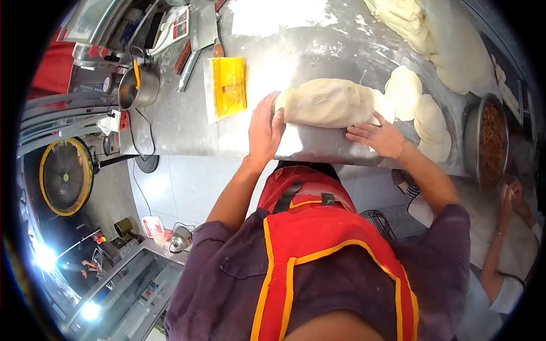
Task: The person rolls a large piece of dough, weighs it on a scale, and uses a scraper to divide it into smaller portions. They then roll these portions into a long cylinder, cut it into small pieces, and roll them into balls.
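Note:
A thick oblong roll of pale dough (330, 103) lies across the steel table (193, 133) in front of me. My left hand (265, 129) rests at the roll's left end, palm side against it, fingers stretched out and pointing away from me. At the lower right of the roll, my right hand (378, 136) touches the dough and the table with its fingers spread. Flatter dough pieces (404, 92) lie just right of the roll, overlapping one another down toward the table's front edge.
A yellow packet (229, 88), a cleaver (203, 25), a knife (189, 71) and a metal pot (138, 88) are on the left. Large dough masses (460, 57) lie back right, near a bowl of brown filling (492, 139). Another person's hands (512, 193) show at far right.

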Demonstrator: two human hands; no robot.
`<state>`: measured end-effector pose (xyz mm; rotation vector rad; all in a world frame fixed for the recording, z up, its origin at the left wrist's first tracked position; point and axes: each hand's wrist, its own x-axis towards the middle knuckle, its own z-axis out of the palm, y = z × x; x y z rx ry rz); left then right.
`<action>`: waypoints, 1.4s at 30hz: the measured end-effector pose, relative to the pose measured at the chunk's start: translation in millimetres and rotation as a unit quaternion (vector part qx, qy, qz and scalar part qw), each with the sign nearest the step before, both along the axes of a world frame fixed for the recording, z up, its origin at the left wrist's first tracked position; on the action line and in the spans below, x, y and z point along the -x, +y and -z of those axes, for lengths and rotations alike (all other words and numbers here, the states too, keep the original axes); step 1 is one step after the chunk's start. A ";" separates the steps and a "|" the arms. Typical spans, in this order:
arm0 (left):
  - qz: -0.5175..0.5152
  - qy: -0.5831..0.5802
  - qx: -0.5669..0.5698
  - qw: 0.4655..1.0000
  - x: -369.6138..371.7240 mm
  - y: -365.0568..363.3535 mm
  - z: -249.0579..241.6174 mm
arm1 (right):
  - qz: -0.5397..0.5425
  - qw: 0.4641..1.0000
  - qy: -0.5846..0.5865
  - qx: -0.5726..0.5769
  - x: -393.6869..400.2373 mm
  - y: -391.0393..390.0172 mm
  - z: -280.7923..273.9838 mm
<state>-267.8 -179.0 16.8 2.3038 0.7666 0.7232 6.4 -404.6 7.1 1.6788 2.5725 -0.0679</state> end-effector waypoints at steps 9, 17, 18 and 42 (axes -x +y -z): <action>0.154 0.086 -0.062 0.982 -91.7 8.8 -7.9 | 0.482 0.764 0.311 -0.295 -4.4 67.4 -53.6; 0.284 0.170 -0.237 0.914 -125.2 -58.1 13.5 | 0.653 0.645 0.296 -0.266 29.3 -57.1 20.3; 0.263 0.159 -0.249 0.918 -133.8 -54.7 25.3 | 0.669 0.634 0.282 -0.265 33.3 -65.9 25.6; 0.079 0.125 0.280 0.948 -189.1 184.9 6.9 | 0.655 0.431 0.544 -0.299 73.2 141.3 29.5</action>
